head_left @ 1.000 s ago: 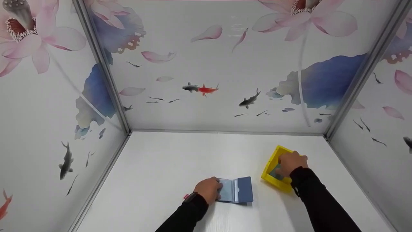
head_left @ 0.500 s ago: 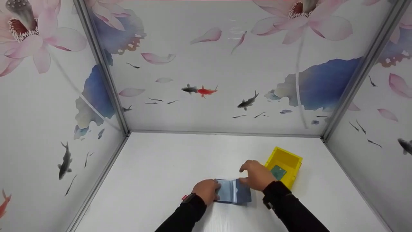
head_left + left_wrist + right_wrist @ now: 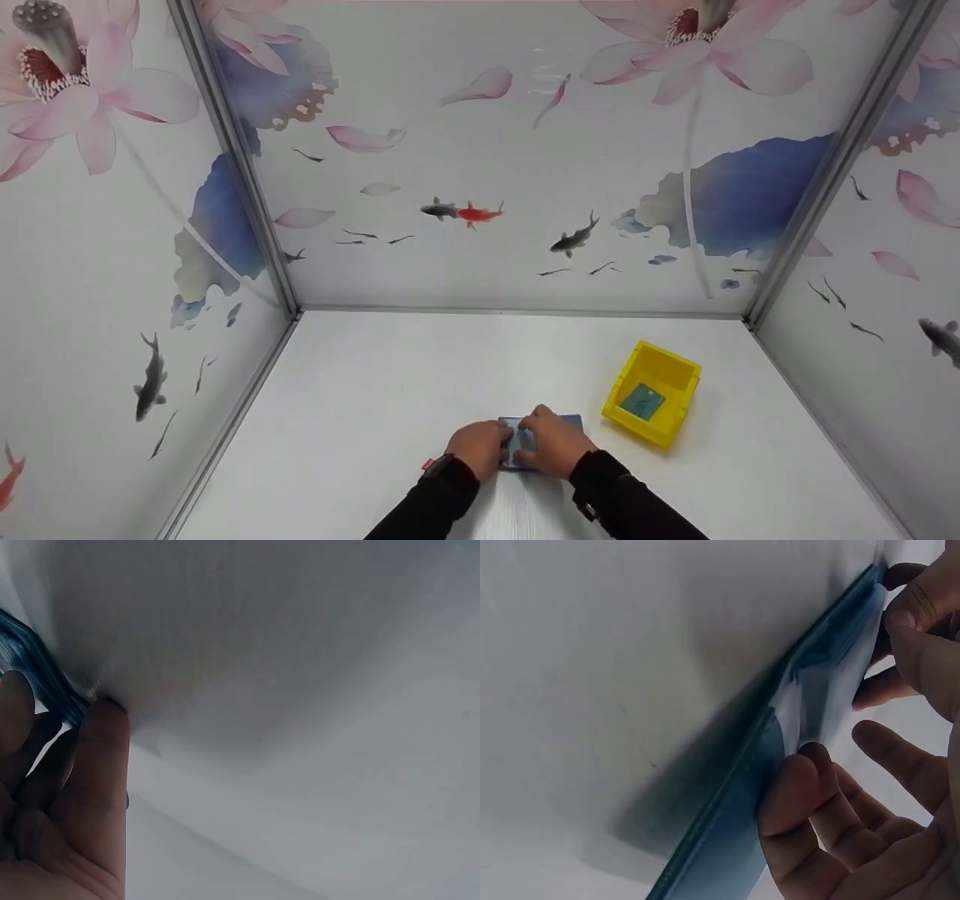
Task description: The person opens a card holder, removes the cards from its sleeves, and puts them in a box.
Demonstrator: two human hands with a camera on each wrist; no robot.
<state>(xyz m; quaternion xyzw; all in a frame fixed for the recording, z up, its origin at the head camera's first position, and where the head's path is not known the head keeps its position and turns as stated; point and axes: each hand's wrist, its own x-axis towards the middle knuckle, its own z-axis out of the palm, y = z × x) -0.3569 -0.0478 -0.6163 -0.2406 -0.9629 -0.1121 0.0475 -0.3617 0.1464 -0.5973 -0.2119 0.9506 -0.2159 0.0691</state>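
A blue card holder [image 3: 519, 444] with clear plastic sleeves lies spread on the white table, between both hands. My left hand [image 3: 478, 450] grips its left edge, the thumb over the sleeves. Over its middle is my right hand [image 3: 561, 447], thumb and fingertips bent at the edge of a clear sleeve. In the right wrist view, the blue cover [image 3: 724, 840] slants up off the table and the right fingertips [image 3: 789, 791] meet the sleeve there. The left wrist view shows only a corner of the holder [image 3: 34, 664] by the left fingers. The right hand covers part of the sleeves.
To the right stands a yellow plastic box [image 3: 652, 433], with a green card [image 3: 643, 402] lying flat inside. White panels printed with lotus flowers and fish surround the table [image 3: 390, 375] at the back and both sides, joined by grey metal frames.
My right hand has come out of the yellow box and moved left onto the card holder, leaving the green card in the box. The left hand keeps its grip.
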